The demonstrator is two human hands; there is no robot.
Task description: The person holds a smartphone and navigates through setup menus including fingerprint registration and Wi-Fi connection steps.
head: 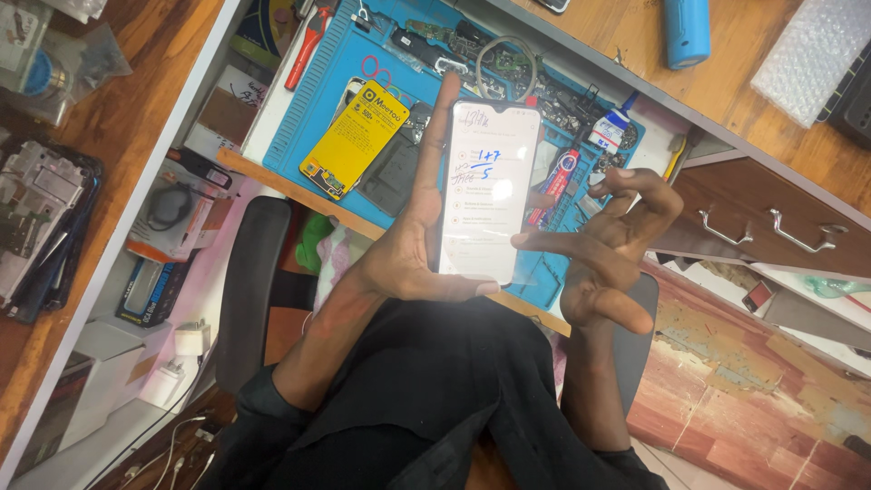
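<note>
The left hand (413,240) hides the left edge of the slim black smartphone (487,189) it grips upright above the blue rubber work mat (318,100), white screen lit, while the open right hand (610,249) points a finger at it.

A blue mat (308,118) sat on the desk with a yellow pack (354,138) on it, red pliers (307,47) at its left edge, and a blue cylinder (685,32) lay far right, near bubble wrap (817,54).
</note>
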